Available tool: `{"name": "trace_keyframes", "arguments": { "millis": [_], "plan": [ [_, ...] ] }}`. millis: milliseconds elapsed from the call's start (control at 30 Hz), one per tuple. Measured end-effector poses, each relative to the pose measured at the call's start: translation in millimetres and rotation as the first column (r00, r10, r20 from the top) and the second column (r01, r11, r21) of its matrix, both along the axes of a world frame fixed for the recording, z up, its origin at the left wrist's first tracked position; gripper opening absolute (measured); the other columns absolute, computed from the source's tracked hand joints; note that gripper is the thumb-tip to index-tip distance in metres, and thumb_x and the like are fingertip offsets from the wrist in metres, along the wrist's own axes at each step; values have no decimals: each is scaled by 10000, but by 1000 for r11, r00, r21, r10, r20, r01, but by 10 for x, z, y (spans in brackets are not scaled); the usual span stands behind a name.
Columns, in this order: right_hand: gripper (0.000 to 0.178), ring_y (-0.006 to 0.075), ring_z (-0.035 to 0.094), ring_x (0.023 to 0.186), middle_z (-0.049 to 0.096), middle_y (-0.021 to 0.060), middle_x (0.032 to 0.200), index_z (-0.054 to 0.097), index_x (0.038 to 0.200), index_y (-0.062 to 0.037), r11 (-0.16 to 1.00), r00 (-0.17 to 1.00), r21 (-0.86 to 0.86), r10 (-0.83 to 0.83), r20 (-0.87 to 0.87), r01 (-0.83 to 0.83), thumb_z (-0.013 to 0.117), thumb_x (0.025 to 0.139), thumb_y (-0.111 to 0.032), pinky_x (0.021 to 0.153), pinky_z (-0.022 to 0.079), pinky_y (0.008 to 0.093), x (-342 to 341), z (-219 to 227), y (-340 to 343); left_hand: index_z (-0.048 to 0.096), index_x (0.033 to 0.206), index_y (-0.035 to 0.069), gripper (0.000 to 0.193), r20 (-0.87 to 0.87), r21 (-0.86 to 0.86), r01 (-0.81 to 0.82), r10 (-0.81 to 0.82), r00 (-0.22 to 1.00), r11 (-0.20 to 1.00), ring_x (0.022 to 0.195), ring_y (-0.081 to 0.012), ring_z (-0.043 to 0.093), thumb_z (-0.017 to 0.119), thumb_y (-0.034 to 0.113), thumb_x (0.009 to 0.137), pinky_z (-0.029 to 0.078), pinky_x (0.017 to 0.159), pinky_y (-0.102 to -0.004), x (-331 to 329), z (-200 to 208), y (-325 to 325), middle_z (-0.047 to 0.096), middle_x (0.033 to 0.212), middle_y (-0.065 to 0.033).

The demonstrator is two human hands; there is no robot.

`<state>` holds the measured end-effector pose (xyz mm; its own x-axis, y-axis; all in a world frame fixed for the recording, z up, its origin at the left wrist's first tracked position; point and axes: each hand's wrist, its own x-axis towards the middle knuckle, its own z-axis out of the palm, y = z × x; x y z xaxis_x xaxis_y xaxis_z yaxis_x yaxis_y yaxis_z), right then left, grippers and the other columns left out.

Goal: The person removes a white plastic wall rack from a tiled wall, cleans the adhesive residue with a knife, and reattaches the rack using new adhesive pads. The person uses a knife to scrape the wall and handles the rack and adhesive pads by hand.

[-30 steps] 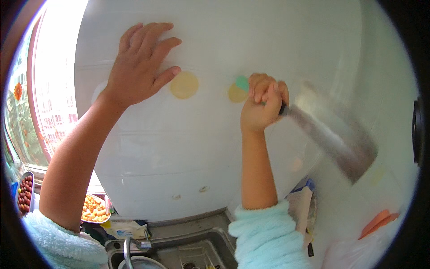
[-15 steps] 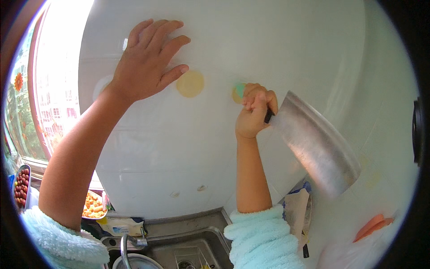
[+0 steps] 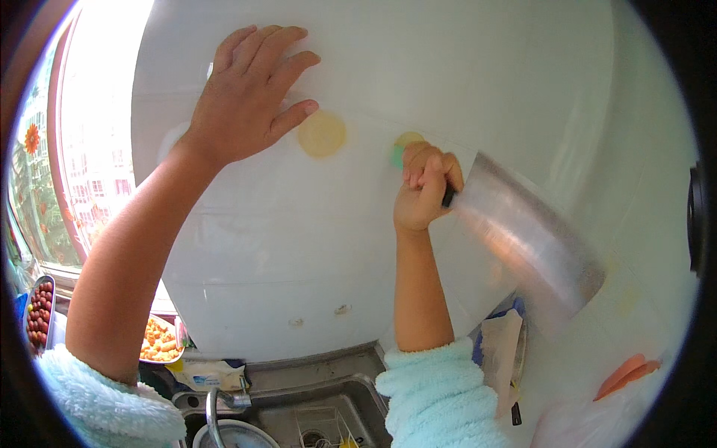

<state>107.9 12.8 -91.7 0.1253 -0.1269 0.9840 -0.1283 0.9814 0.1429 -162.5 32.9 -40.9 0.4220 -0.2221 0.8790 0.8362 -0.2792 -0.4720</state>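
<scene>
My right hand [image 3: 423, 185] is closed round the black handle of a cleaver [image 3: 526, 231]. Its broad steel blade slants down to the right, slightly smeared by motion. Up at the left, my left hand [image 3: 246, 97] is raised in front of the pale tiled wall [image 3: 269, 246], fingers apart and nothing in them. Whether its fingertips touch the wall, I cannot tell. Beside its thumb, a round yellow spot [image 3: 323, 134] shows on the wall. A yellow and green spot [image 3: 399, 153] is partly hidden behind my right hand.
Below is a steel sink [image 3: 366, 403] with a curved tap [image 3: 213, 414] and a round pale vessel under it. At lower left stand a container of dark red fruit [image 3: 39, 313] and one of orange pieces [image 3: 159, 341]. A window [image 3: 97, 149] is on the left; an orange object [image 3: 627, 375] lies lower right.
The view has shifted slightly, and the wall spots sit a little differently behind my hands. The cleaver's blade is more blurred. Both hands keep nearly the same pose.
</scene>
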Motion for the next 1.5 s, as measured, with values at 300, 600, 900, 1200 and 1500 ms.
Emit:
{"name": "trace_keyframes", "arguments": {
  "millis": [300,600,900,1200,1500],
  "plan": [
    [321,128,381,611,430,12,637,356,728,-112,988,980,-92,110,-164,-126,523,993,-41,590,352,296,180,-98,-4,612,1344,135,473,-7,8,-14,14,1000,1000,1417,-326,451,596,495,1039,296,1228,-536,-6,21,8,517,1511,-115],
    [337,131,391,603,438,16,621,374,727,-109,999,986,8,54,-157,-53,526,1021,-45,592,358,308,222,-168,26,582,1383,139,510,-16,-17,-62,62,998,998,1443,-345,432,523,539,1072,279,1232,-549,3,10,-5,502,1544,-131],
    [344,129,363,586,396,4,596,340,715,-124,994,958,-101,7,-288,-38,508,1008,-58,585,341,315,251,-61,-24,609,1333,125,453,-30,27,-23,24,999,999,1350,-350,495,577,478,1050,315,1195,-537,19,64,-60,539,1486,-128],
    [354,117,359,575,396,-8,601,356,724,-128,992,954,-37,107,-282,-122,553,1010,-63,575,332,312,353,184,7,606,1343,121,475,-31,30,-58,59,998,998,1364,-345,491,559,498,1058,305,1196,-538,24,50,-64,536,1487,-132],
    [319,109,406,613,446,-10,668,401,761,-120,999,979,34,17,-205,-10,566,1022,-41,567,347,287,280,249,122,607,1333,119,464,-37,12,2,-1,999,1000,1364,-350,487,592,480,1041,312,1192,-546,21,48,-75,534,1484,-130]
  ]
}}
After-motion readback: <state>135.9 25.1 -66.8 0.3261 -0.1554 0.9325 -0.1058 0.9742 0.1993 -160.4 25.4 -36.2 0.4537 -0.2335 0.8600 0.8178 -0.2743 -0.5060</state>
